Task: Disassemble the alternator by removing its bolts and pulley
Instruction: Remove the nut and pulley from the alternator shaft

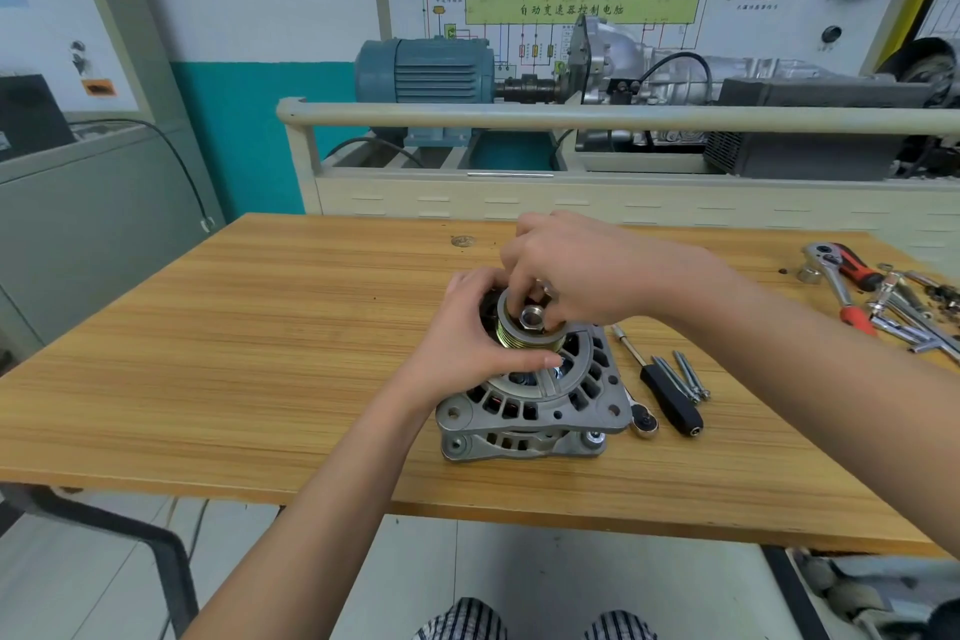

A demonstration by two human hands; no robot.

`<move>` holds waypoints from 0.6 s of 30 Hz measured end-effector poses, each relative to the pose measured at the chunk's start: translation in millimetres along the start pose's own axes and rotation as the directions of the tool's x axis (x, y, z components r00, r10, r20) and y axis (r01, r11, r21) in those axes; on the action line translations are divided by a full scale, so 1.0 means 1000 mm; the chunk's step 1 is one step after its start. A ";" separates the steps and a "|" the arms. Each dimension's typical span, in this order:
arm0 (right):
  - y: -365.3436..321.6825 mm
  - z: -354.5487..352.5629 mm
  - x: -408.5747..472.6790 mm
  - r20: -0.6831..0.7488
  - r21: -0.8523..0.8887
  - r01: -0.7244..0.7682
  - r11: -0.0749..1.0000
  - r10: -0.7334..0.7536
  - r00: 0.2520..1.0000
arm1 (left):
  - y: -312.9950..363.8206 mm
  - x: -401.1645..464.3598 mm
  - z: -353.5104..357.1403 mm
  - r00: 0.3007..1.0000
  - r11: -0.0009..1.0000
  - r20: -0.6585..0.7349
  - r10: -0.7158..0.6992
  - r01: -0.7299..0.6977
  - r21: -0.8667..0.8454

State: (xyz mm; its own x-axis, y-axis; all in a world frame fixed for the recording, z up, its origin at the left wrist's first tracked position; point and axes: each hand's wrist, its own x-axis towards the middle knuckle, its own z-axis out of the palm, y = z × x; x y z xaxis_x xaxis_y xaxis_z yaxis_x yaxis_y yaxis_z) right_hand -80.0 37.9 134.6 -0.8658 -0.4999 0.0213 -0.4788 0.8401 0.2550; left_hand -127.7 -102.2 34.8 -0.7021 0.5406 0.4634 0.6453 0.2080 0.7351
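The alternator [530, 395] sits near the desk's [208, 353] front edge. The left hand [462, 343] has its grip wrapped around the pulley [524, 327], bracing it; the right hand [582, 270] pinches the pulley nut [531, 317], apparently spinning it off. Next, lift nut, then pulley

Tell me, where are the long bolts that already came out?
In the head view, the loose bolts lie on the wooden table, just right of the alternator, beside the black-handled driver.
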 end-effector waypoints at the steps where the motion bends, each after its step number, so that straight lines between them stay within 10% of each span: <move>1: 0.001 0.000 -0.001 -0.015 0.009 0.005 1.000 -0.005 1.000 | 0.000 0.000 0.000 1.000 1.000 -0.004 0.000 0.000 0.003; 10: 0.003 0.014 -0.001 -0.086 -0.055 -0.157 0.986 0.152 0.985 | -0.005 0.001 0.000 0.999 0.998 -0.029 -0.037 0.035 -0.048; 18: 0.006 0.003 -0.001 -0.011 -0.076 0.058 0.995 -0.059 0.998 | -0.003 0.000 0.003 0.999 0.998 0.022 0.040 -0.041 0.039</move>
State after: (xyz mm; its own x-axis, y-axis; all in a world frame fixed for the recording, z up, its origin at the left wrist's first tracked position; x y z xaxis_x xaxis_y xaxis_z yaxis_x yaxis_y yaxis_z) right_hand -82.5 43.8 133.0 -0.8346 -0.5506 0.0170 -0.5154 0.7914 0.3288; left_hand -129.3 -100.4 31.5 -0.6693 0.5659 0.4816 0.6846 0.2176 0.6957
